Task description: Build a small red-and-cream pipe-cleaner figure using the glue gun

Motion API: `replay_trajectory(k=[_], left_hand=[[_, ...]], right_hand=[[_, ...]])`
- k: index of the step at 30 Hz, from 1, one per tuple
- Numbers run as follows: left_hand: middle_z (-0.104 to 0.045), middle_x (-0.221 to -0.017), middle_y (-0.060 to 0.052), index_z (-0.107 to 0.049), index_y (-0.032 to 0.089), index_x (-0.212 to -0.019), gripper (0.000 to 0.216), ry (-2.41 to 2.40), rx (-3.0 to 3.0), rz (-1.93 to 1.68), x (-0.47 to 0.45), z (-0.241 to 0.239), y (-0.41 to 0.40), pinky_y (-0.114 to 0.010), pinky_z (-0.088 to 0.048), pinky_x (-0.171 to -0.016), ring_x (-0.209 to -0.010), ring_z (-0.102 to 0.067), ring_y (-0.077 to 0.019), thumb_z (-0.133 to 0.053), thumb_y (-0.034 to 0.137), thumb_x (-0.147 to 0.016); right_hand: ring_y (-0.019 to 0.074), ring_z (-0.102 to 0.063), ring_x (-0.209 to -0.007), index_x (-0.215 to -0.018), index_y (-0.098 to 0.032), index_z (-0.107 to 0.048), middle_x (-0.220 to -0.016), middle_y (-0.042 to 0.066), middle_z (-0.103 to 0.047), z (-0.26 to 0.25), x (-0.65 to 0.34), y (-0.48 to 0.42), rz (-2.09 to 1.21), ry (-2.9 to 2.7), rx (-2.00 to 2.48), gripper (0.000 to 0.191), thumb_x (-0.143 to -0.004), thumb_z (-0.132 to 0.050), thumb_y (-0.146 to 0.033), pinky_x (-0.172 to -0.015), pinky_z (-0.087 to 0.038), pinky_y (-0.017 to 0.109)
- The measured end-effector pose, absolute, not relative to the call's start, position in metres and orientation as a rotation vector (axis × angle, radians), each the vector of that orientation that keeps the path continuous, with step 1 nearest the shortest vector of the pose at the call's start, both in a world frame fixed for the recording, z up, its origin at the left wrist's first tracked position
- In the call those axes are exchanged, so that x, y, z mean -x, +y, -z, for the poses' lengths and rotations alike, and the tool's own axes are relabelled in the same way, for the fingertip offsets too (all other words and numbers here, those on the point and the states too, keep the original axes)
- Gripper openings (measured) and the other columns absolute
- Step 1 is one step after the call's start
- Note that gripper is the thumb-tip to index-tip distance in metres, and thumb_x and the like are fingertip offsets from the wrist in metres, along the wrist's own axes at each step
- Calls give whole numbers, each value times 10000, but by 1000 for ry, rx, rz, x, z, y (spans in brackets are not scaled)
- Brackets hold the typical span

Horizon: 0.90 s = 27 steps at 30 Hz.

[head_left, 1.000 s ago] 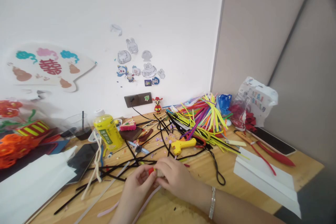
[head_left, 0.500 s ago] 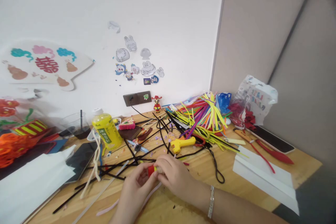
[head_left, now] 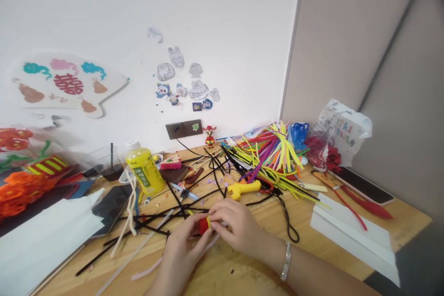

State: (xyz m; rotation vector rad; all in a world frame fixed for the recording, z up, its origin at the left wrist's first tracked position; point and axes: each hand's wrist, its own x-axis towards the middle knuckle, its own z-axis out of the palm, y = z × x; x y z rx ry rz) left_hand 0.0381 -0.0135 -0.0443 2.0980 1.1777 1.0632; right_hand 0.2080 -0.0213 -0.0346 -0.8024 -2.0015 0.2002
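Between my two hands is a small red piece with a yellow edge [head_left: 204,226], partly covered by fingers. My left hand [head_left: 182,247] grips its red side between thumb and fingers. From the other side, my right hand [head_left: 236,229] is closed at the yellow edge, its thumb and fingertips pinched together. A pale pink pipe cleaner [head_left: 147,273] runs along the table and passes under the hands. Just beyond the right hand lies a yellow glue gun [head_left: 247,188]. Several black pipe cleaners [head_left: 152,222] cross each other left of the hands.
A yellow drink bottle [head_left: 147,171] stands left of the middle. Bundled coloured pipe cleaners [head_left: 274,152] lie at the back, near a small red figurine [head_left: 209,136]. On the right are folded white paper [head_left: 350,236], red-handled pliers [head_left: 367,203] and a phone [head_left: 364,185]. White sheets [head_left: 45,240] cover the left.
My right-hand fingers have shifted on the red piece, so more of its yellow edge shows. The left hand keeps its grip. The whole view has moved slightly.
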Motion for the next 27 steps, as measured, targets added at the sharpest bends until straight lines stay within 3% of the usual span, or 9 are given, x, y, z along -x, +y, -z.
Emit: replay_trajectory(k=[7,17,22,26,27], left_hand=[[-697,-740,-15,-595,203,-881,156,1263,-2274,-991,-39,37,-17,-268,-533,-604,-630,-649,-169,-540,271,-752],[-712,-738,-28,-609,197,-878,170,1279,-2271,-1042,-39,34,-15,-269,-543,-594,-624,-664,-179,-543,274,-741],[-718,-794,-42,-608,191,-889,174,1306,-2366,-1120,-36,36,-15,-269,-547,-620,-703,-671,-193,-553,266,-741],[-709,-809,-43,-602,198,-899,161,1238,-2523,-1193,-34,35,-15,-284,-536,-659,-718,-662,-194,-548,266,-763],[-704,-812,-41,-599,201,-910,160,1209,-2554,-1188,-34,35,-15,-282,-532,-662,-723,-658,-191,-543,262,-773]], right_hand=[[172,-530,-815,-792,-161,-570,-854,80,-627,33,-210,-21,-16,-2126,754,188,-870,-400,-139,-753,-450,303],[151,-480,-746,-762,-180,-478,-757,26,-514,31,-211,-18,-386,-1875,913,190,-891,-339,-168,-689,-396,265],[119,-383,-546,-607,-192,-391,-573,-39,-366,31,-226,-7,-371,-1659,1114,283,-885,-348,-217,-527,-322,231],[121,-475,-640,-802,-174,-499,-746,-3,-496,29,-230,-2,-446,-1634,1027,22,-817,-489,-185,-602,-398,234],[128,-502,-695,-865,-173,-514,-812,13,-519,28,-229,-4,-463,-1688,955,62,-803,-515,-169,-651,-417,247]])
